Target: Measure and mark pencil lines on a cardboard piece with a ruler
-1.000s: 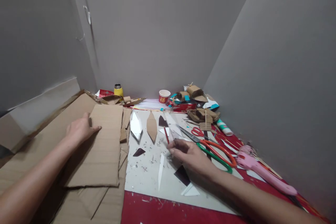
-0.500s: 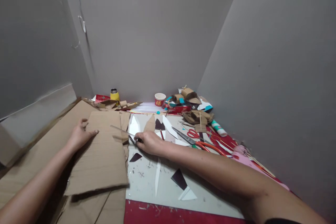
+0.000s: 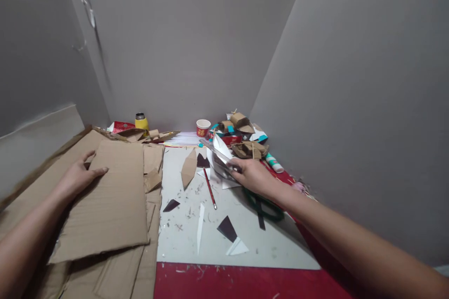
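Note:
My left hand [image 3: 77, 176] grips the left edge of a brown cardboard sheet [image 3: 112, 196], its thumb on top and some fingers hidden at the edge. That sheet lies over other cardboard. Over the right part of the pale work board [image 3: 178, 247], my right hand [image 3: 245, 173] is closed on scissors with grey metal blades [image 3: 213, 151], which point up and left. Blurred dark green handles [image 3: 264, 208] show below the wrist. A white paper piece [image 3: 220, 144] is close behind the blades; whether my fingers touch it I cannot tell.
On the board lie a pencil [image 3: 209, 189], a leaf-shaped cardboard piece [image 3: 189, 169], a dark cutout [image 3: 227, 229] and a white strip [image 3: 200, 229]. A paper cup [image 3: 203, 129], a yellow bottle [image 3: 141, 124] and cardboard scraps [image 3: 250, 150] stand behind. Grey walls [image 3: 168, 56] enclose the table.
My right hand has moved away from the cardboard's right edge, over to the right of the board. The left hand keeps its place on the sheet. The view has shifted and tilted down.

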`<state>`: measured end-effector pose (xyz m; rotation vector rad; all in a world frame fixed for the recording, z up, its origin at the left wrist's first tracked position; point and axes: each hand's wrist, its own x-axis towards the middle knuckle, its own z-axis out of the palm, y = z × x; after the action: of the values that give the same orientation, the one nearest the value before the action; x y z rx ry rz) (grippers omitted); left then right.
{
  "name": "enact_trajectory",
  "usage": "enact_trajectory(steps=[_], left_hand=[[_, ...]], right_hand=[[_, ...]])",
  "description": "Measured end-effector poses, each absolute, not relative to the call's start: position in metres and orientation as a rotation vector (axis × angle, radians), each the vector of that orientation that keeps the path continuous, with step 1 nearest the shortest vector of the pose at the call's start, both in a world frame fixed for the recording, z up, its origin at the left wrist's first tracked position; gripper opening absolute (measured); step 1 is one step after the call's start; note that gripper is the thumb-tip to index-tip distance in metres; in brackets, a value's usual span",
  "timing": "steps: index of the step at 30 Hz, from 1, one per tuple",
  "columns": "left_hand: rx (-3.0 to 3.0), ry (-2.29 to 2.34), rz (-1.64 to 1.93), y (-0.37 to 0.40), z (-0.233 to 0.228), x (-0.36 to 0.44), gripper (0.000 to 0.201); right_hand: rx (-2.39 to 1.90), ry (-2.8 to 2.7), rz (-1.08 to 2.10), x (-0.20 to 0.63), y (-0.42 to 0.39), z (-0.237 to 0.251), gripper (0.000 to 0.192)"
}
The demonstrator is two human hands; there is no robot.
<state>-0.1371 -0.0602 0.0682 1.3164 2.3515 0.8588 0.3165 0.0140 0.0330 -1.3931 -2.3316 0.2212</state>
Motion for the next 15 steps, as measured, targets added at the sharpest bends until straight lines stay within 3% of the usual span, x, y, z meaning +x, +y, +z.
enact_trajectory(steps=[7,15], left_hand=[[1.355,2.383,0.831,-0.061,0.069,-0.134,0.072],[1.321,2.432,0.792,-0.055,0.065,-0.142,0.064]], right_hand=[[-1.565,-2.313,0.126,0.346,0.0,0.039,0.038],[-1.385,-2.587,0.234,0.234,-0.005,0.031,0.043]])
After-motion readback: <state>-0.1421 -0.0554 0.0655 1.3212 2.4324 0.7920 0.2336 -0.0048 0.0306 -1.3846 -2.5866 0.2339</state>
